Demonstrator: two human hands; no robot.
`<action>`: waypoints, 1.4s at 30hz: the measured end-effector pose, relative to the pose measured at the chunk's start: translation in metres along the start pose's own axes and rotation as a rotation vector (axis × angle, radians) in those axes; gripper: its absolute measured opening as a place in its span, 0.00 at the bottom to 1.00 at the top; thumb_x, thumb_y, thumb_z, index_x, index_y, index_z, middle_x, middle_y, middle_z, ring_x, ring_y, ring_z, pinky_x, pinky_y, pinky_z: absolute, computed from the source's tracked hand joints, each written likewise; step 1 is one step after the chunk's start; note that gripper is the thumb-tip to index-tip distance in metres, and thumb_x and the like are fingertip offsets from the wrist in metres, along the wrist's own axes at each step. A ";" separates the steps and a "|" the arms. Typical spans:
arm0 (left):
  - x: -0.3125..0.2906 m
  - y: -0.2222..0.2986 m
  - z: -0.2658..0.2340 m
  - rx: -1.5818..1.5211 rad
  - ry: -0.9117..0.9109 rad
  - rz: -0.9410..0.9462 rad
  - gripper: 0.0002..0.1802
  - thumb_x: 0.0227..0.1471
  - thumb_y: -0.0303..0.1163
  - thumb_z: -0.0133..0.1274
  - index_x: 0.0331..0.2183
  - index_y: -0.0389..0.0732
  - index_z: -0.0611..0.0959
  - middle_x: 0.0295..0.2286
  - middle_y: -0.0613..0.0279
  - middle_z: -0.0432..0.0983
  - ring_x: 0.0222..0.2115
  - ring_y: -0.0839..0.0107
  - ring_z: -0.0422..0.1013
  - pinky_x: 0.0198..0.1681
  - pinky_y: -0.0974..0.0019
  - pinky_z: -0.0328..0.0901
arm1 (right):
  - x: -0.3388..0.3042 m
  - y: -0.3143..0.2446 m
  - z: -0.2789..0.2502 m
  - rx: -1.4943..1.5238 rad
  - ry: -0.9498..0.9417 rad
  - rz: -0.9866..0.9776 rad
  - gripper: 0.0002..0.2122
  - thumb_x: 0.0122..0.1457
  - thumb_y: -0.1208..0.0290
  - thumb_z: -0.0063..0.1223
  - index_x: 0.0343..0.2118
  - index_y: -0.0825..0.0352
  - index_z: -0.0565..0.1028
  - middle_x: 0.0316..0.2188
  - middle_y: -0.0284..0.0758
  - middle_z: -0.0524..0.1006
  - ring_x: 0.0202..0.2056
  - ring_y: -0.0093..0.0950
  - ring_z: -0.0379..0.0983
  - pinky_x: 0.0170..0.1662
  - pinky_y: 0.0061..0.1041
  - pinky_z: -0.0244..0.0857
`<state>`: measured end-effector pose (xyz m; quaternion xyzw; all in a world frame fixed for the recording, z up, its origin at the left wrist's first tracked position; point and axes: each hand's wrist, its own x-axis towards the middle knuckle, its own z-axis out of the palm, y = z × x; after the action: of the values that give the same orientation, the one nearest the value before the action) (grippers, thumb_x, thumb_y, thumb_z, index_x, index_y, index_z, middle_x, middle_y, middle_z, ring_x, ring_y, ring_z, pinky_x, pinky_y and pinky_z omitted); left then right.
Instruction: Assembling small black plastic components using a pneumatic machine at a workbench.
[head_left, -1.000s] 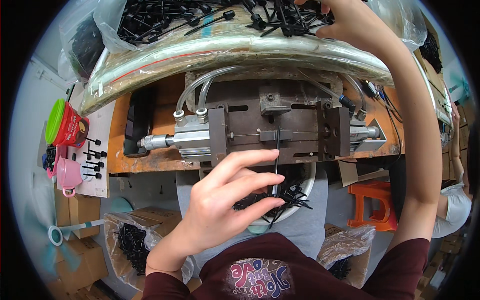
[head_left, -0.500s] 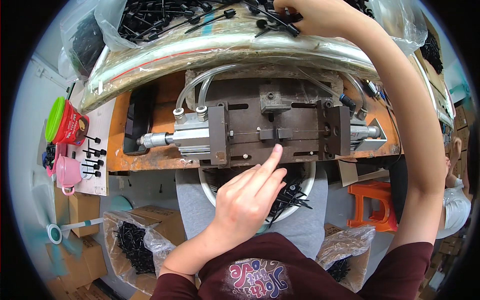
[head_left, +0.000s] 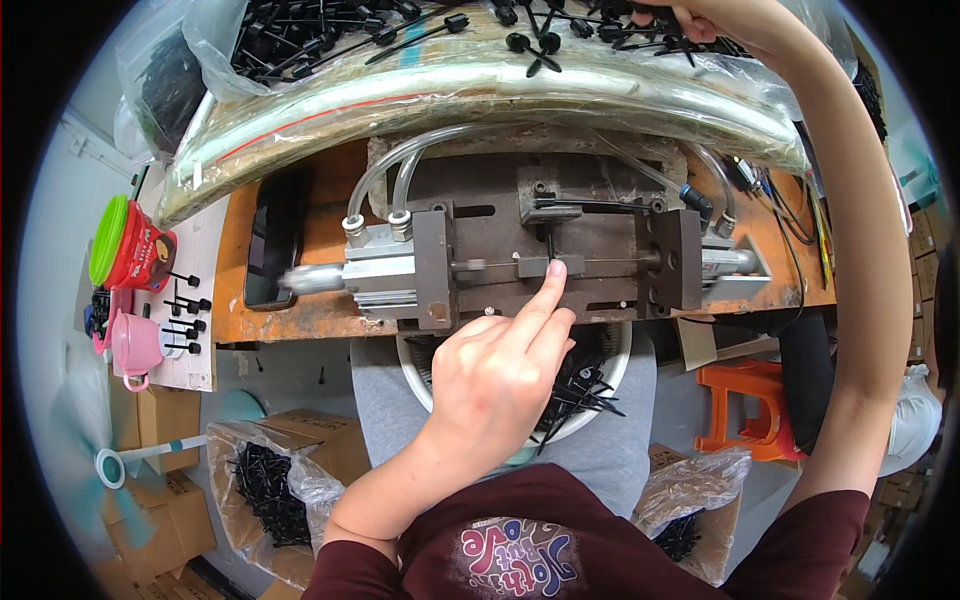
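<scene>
Since 0.5 s ago, left hand slid fwd; index tip now presses the black pin at the press centre. Right hand is above the press in the pin pile, prob. pinching one, can't tell. Risk: the ram closing would nip that fingertip.

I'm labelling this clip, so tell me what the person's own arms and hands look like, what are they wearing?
Both hands are bare: no gloves, rings or watch show on the left hand or the right hand. The forearms are bare too. Short dark maroon sleeves end above the elbows, part of a maroon T-shirt with a colourful print on the chest.
</scene>
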<state>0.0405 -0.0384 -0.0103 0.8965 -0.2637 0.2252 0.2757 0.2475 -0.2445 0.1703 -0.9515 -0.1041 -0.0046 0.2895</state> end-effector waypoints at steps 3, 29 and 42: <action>-0.001 -0.003 0.001 -0.011 -0.001 0.008 0.13 0.38 0.29 0.67 0.30 0.38 0.84 0.46 0.55 0.81 0.21 0.67 0.76 0.27 0.70 0.70 | 0.000 0.015 -0.004 0.433 0.069 -0.024 0.11 0.64 0.70 0.56 0.39 0.75 0.76 0.29 0.37 0.79 0.20 0.15 0.67 0.24 0.16 0.62; -0.013 0.004 -0.039 -0.463 0.108 -0.053 0.20 0.34 0.22 0.71 0.36 0.39 0.88 0.32 0.61 0.79 0.34 0.68 0.76 0.34 0.69 0.72 | -0.223 0.009 0.145 1.201 -0.291 0.193 0.10 0.61 0.78 0.58 0.44 0.74 0.76 0.31 0.34 0.81 0.25 0.14 0.74 0.23 0.12 0.66; -0.008 0.000 -0.004 0.004 -0.045 0.024 0.13 0.41 0.27 0.65 0.34 0.38 0.83 0.48 0.54 0.79 0.29 0.65 0.77 0.34 0.66 0.71 | -0.241 0.032 0.132 1.210 0.205 -0.006 0.12 0.63 0.69 0.54 0.38 0.76 0.72 0.32 0.47 0.78 0.34 0.30 0.79 0.17 0.11 0.66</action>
<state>0.0336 -0.0329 -0.0116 0.8986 -0.2802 0.2086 0.2654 0.0112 -0.2446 0.0262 -0.6129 -0.0624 -0.0368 0.7868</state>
